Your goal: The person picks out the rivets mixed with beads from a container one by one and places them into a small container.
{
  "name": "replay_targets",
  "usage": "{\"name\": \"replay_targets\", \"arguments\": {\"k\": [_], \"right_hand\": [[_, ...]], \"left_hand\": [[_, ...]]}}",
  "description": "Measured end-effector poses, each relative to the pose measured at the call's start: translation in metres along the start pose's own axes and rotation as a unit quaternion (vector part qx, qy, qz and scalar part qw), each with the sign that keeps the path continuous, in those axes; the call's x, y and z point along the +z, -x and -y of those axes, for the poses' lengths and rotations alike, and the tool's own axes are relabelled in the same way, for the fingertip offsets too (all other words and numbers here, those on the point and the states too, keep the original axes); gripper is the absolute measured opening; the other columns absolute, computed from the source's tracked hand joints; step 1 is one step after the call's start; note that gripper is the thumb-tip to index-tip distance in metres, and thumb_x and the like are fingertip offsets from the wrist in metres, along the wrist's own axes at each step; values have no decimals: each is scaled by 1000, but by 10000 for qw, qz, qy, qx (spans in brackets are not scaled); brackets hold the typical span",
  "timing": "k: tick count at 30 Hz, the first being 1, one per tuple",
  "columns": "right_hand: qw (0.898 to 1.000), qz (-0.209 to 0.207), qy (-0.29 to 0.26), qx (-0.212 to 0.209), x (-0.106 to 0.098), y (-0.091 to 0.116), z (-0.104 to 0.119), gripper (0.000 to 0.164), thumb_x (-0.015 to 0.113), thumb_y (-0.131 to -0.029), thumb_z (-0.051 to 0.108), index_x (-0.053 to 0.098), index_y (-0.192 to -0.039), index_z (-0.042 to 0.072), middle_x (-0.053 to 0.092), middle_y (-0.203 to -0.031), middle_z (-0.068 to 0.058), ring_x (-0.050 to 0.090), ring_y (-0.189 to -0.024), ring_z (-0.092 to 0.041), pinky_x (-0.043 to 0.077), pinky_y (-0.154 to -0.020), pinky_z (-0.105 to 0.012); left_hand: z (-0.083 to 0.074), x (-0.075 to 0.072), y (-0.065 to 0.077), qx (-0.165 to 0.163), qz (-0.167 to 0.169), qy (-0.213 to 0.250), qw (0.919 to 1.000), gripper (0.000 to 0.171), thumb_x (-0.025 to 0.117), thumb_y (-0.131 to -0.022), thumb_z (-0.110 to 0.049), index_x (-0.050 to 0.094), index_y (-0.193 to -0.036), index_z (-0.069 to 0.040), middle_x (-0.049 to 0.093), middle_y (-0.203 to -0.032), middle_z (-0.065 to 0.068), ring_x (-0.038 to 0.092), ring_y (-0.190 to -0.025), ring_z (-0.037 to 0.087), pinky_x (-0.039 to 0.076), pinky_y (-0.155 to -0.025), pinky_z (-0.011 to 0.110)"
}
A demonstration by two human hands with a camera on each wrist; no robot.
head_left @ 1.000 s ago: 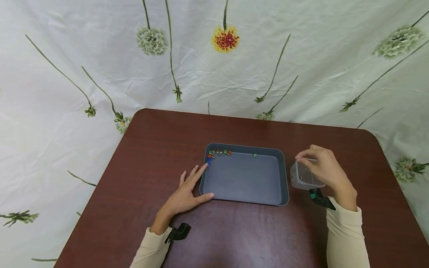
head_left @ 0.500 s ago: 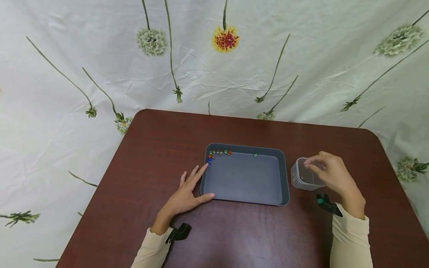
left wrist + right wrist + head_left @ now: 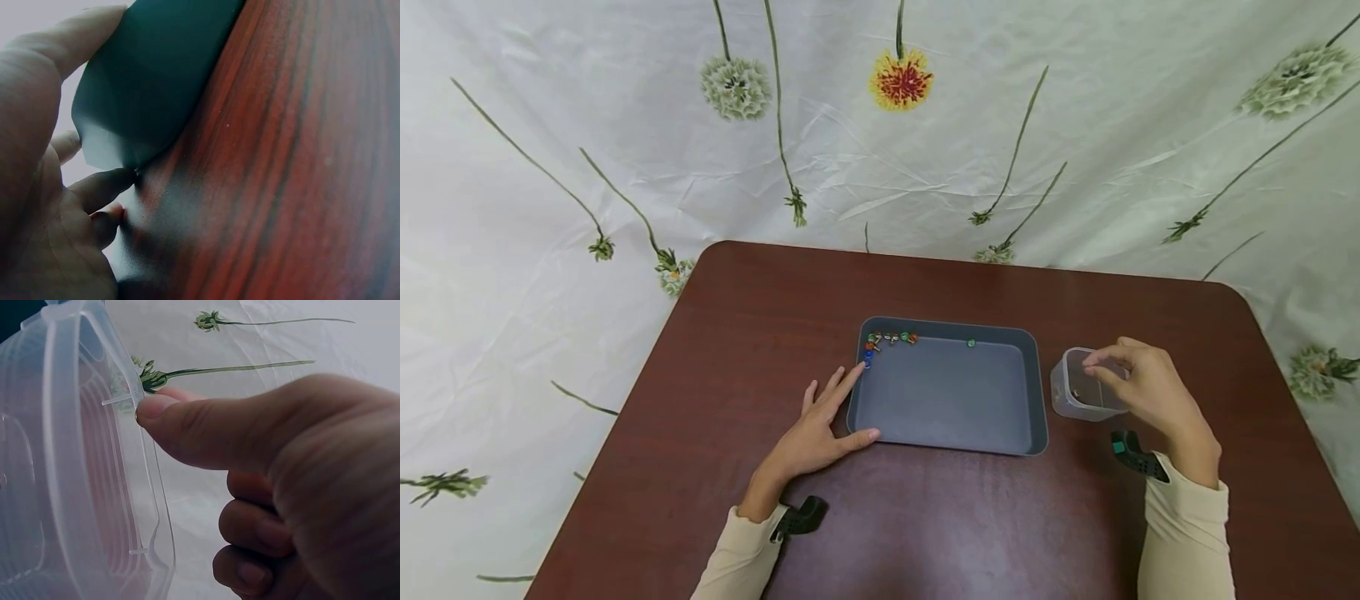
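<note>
A grey rectangular tray (image 3: 955, 392) lies on the table; small shiny coloured pieces (image 3: 891, 337) line its far left corner, and one green piece (image 3: 971, 343) sits apart along the far edge. My left hand (image 3: 812, 433) rests at the tray's left side with fingers spread, the index fingertip by a blue piece (image 3: 868, 355) and the thumb on the near rim. Over a clear plastic box (image 3: 1066, 396), my right hand (image 3: 1150, 392) holds thumb and index tips together. A tiny gold-coloured edge (image 3: 137, 417) shows at the thumb tip in the right wrist view; its kind is hidden.
The box stands just right of the tray, with a small dark bit (image 3: 1076, 395) inside. A brown wooden table (image 3: 760, 325) bears everything. Behind it hangs a white cloth (image 3: 865, 167) printed with flowers.
My right hand has shifted right and slightly toward me, from the box's far left rim to over its right part. The left hand and the tray's pieces stay put.
</note>
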State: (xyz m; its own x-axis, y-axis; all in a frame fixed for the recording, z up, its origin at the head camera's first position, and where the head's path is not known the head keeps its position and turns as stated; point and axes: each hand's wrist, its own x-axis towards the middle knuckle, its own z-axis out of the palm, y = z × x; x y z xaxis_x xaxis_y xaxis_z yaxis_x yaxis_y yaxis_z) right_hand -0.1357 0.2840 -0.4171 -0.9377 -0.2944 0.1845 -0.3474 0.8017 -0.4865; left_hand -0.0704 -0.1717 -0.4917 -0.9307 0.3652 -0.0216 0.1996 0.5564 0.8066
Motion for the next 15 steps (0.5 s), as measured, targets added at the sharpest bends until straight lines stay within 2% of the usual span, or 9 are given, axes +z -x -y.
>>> {"name": "replay_targets", "arguments": {"k": [15], "right_hand": [[9999, -25, 92, 141, -2, 2, 1, 13, 80, -82, 0, 79, -94, 5, 40, -69, 3, 33, -62, -9, 29, -52, -26]], "left_hand": [[3, 0, 0, -82, 35, -38, 10000, 95, 73, -90, -46, 16, -163, -25, 21, -167, 3, 7, -157, 27, -11, -119, 60]]}}
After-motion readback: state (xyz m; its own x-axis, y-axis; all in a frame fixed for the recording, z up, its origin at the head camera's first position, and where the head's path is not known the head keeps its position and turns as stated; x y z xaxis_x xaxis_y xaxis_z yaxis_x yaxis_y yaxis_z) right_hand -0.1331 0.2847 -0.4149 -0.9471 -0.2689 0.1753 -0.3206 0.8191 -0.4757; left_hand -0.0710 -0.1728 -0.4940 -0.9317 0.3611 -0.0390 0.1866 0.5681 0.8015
